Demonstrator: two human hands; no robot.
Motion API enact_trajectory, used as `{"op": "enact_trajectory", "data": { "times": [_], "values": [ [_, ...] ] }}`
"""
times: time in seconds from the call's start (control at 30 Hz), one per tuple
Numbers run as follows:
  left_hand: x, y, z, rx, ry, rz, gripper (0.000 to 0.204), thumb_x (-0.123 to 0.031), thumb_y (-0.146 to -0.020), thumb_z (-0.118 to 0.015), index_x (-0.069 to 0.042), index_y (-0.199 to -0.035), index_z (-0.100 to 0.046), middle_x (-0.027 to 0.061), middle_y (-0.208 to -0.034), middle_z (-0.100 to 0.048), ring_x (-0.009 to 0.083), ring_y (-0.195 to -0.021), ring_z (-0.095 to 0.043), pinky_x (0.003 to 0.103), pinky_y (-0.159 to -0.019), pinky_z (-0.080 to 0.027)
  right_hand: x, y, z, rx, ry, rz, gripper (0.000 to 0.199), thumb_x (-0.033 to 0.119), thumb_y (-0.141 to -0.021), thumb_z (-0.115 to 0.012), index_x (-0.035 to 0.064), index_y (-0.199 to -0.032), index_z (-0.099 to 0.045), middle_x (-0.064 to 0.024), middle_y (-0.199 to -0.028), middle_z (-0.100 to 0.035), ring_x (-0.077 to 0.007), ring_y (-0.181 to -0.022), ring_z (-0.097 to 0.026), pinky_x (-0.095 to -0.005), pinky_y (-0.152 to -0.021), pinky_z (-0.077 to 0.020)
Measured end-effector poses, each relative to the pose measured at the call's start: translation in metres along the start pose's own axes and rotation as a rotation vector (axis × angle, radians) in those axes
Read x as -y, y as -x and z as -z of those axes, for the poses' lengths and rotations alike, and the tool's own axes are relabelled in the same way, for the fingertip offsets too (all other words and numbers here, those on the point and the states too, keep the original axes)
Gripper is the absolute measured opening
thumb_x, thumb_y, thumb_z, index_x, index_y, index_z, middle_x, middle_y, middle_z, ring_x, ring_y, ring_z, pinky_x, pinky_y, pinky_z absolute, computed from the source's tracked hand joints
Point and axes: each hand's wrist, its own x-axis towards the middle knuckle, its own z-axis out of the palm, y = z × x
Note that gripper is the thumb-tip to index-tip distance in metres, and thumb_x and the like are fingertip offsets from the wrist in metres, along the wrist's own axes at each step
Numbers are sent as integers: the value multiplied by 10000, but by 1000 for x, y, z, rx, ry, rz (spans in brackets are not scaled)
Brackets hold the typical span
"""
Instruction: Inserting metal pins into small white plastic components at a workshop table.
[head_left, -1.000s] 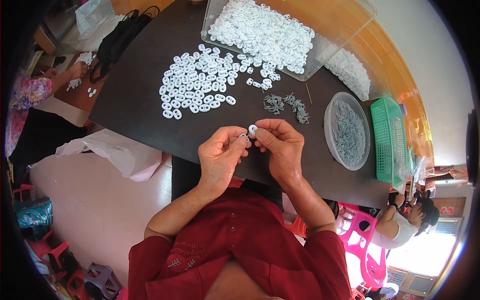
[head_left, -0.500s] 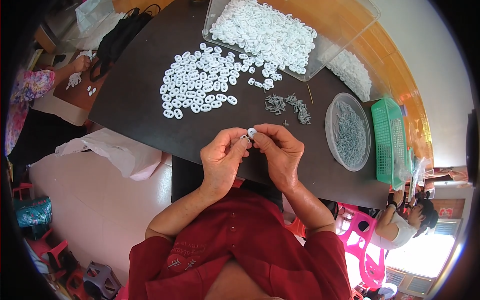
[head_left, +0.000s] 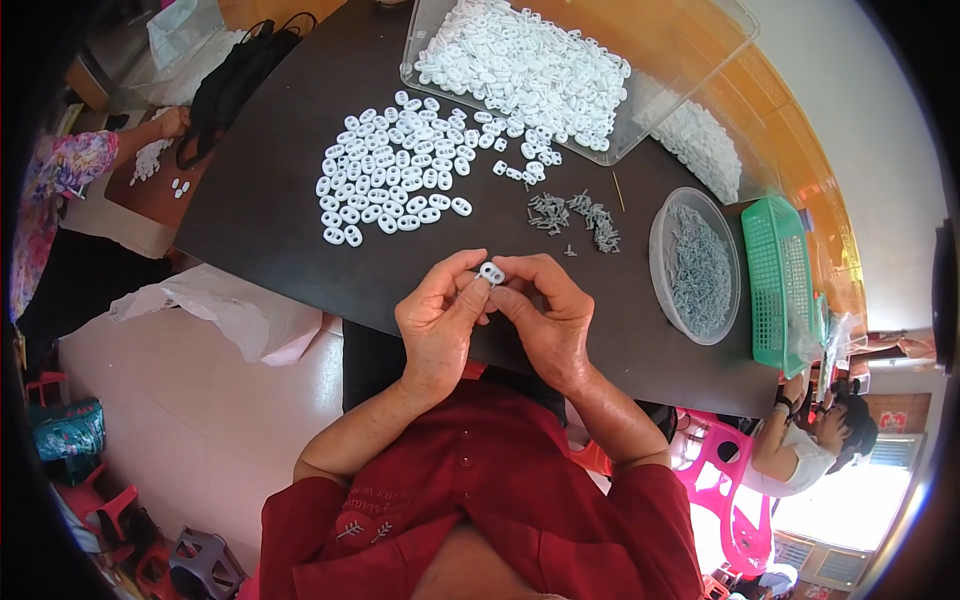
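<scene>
Just above the table's near edge, a small white oval plastic piece with two holes point(head_left: 490, 272) sits between my fingertips, its holes facing up. My left hand point(head_left: 436, 325) pinches it with the thumb in front. From the other side, my right hand point(head_left: 552, 320) closes on it with thumb and forefinger. Whatever lies under the fingertips is hidden. Beyond my hands, a spread of similar white oval pieces point(head_left: 385, 170) covers part of the dark table point(head_left: 290, 230). Two small heaps of grey screw-like pins point(head_left: 548, 212) lie to the right of them.
A clear plastic bin point(head_left: 625, 150) of white pieces stands at the back. On the right are a round tub point(head_left: 656, 262) of grey pins and a green basket point(head_left: 778, 275). A thin stick point(head_left: 619, 191) lies near the pins. Other people sit at left and far right.
My right hand has shifted slightly left and down, closer to the left. The white piece between my fingers has turned, so both its holes now show.
</scene>
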Motion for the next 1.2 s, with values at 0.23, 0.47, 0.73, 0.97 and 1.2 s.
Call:
{"op": "enact_trajectory", "data": {
  "times": [0.23,0.47,0.73,0.97,1.2],
  "values": [
    [-5,-3,0,-15,97,84,247,23,-884,-555,60,-1127,-567,48,-794,-609,70,-657,-520,198,-603,-433,-4,-1,-2,-12,303,256,358,-93,-726,-660,-4,-1067,-598,-75,-934,-573,-108,-689,-559,-230,-626,-483],
    [-10,-1,0,-11,57,104,229,2,-871,-580,66,-1090,-598,67,-819,-637,91,-674,-552,219,-641,-454,-8,1,0,-38,368,306,339,-73,-726,-678,0,-1049,-607,-72,-905,-575,-104,-688,-564,-232,-601,-477],
    [-10,-1,5,27,-2,95,232,-27,-881,-587,51,-1098,-605,38,-811,-623,81,-673,-534,210,-625,-446,-4,2,-1,-37,296,238,274,-63,-745,-680,0,-1007,-629,-58,-897,-588,-86,-682,-558,-222,-591,-455],
    [-10,-3,8,92,56,65,250,-40,-880,-596,44,-1116,-604,46,-842,-615,91,-700,-526,215,-631,-447,-1,3,0,-24,302,250,274,-66,-750,-673,-7,-1014,-629,-59,-899,-586,-89,-695,-563,-222,-597,-454],
    [-11,-3,8,134,16,95,261,-42,-879,-597,47,-1125,-598,54,-858,-618,98,-708,-531,222,-646,-460,-1,7,-2,-79,184,183,276,-60,-712,-680,0,-980,-643,-90,-856,-609,-150,-665,-570,-263,-598,-478]
  ]
}}
